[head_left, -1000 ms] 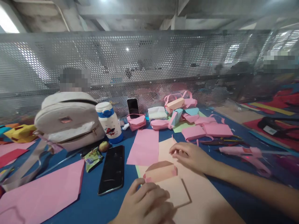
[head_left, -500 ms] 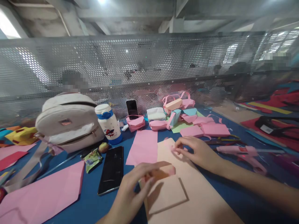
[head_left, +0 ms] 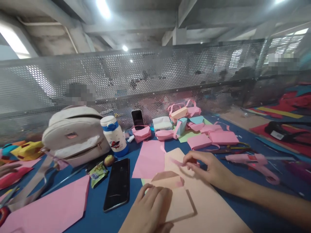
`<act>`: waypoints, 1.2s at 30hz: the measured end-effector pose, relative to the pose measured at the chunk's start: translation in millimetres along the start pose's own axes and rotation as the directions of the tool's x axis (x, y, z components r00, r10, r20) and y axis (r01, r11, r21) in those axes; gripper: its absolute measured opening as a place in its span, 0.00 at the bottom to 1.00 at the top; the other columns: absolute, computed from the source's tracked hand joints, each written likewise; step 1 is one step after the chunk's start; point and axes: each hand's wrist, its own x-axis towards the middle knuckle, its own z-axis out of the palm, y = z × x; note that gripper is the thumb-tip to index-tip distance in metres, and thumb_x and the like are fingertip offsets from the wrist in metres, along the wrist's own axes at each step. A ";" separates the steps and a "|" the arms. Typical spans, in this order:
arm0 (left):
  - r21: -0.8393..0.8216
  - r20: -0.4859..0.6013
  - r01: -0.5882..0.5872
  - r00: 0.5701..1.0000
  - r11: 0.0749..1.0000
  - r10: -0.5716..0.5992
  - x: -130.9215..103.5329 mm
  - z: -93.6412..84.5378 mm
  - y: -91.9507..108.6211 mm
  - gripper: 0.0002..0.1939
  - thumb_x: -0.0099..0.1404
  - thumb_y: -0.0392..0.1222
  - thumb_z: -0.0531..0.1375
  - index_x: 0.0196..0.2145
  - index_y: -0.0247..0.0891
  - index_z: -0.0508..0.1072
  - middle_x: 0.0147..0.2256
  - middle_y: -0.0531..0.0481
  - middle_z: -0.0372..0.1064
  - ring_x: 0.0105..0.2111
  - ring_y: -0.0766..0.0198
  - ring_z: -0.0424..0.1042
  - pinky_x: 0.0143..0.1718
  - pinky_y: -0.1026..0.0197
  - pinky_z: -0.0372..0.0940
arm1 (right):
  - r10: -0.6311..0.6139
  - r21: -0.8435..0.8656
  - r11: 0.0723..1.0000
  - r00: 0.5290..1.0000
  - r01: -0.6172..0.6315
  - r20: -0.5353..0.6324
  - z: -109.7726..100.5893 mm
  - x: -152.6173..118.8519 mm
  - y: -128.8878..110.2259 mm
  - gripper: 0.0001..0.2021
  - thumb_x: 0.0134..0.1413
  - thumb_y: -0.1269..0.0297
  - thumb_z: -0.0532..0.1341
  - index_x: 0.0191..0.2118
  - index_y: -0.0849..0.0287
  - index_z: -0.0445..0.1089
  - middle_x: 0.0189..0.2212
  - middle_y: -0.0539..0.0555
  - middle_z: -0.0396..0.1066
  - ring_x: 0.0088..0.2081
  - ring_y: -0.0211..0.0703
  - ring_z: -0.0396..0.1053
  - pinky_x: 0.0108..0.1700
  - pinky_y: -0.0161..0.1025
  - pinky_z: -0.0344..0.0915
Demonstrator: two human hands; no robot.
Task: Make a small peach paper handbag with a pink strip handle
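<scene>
My right hand [head_left: 206, 166] is closed in a pinch on a small pink paper strip [head_left: 177, 161], blurred at its loose end. Under both hands lies a long peach paper sheet [head_left: 209, 207]. On that sheet rests a folded peach paper pouch [head_left: 181, 204] with its pointed flap raised at the back. My left hand [head_left: 150, 205] lies over the pouch's left side, palm down, fingers loosely bent and thumb apart. A pink paper sheet [head_left: 149, 158] is just beyond it.
Left are a black phone [head_left: 117, 184], a snack packet [head_left: 98, 174], a bottle [head_left: 114, 137] and a white backpack [head_left: 75, 137]. Pink paper bags [head_left: 223, 137] stand at the back. A pink glue gun [head_left: 252, 161] lies right. Another person's hand [head_left: 8, 169] shows far left.
My left hand has come off the pouch's flap and now lies lower, over its left side. The right hand keeps its pinch, slightly lower in view. Another person's hand has appeared at far left.
</scene>
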 end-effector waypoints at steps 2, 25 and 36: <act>0.052 -0.033 -0.042 0.998 0.998 0.044 3.2 -6.2 -5.8 0.22 0.65 0.41 0.60 0.54 0.35 0.62 0.43 0.45 0.75 0.41 0.53 0.73 0.49 0.51 0.63 | 0.023 0.005 1.000 0.999 -0.023 -0.038 -4.0 -2.4 2.3 0.06 0.65 0.66 0.57 0.39 0.56 0.71 0.34 0.49 0.73 0.34 0.39 0.69 0.37 0.33 0.62; -0.322 -0.034 0.013 0.999 0.947 -0.025 16.0 -3.2 -18.3 0.15 0.73 0.53 0.54 0.47 0.41 0.71 0.40 0.49 0.76 0.40 0.58 0.72 0.47 0.54 0.59 | -0.522 -0.426 0.689 0.809 0.587 0.270 40.1 -17.2 17.0 0.15 0.72 0.70 0.50 0.38 0.60 0.72 0.28 0.51 0.75 0.29 0.41 0.66 0.33 0.40 0.53; -0.201 -0.154 -0.025 0.988 0.979 -0.007 -1.4 3.6 -12.4 0.12 0.72 0.51 0.58 0.40 0.39 0.72 0.29 0.53 0.75 0.28 0.63 0.72 0.32 0.59 0.56 | -0.617 -0.457 0.622 0.757 0.636 0.214 35.9 -20.7 27.9 0.14 0.71 0.73 0.50 0.40 0.63 0.73 0.30 0.52 0.78 0.31 0.38 0.71 0.34 0.39 0.59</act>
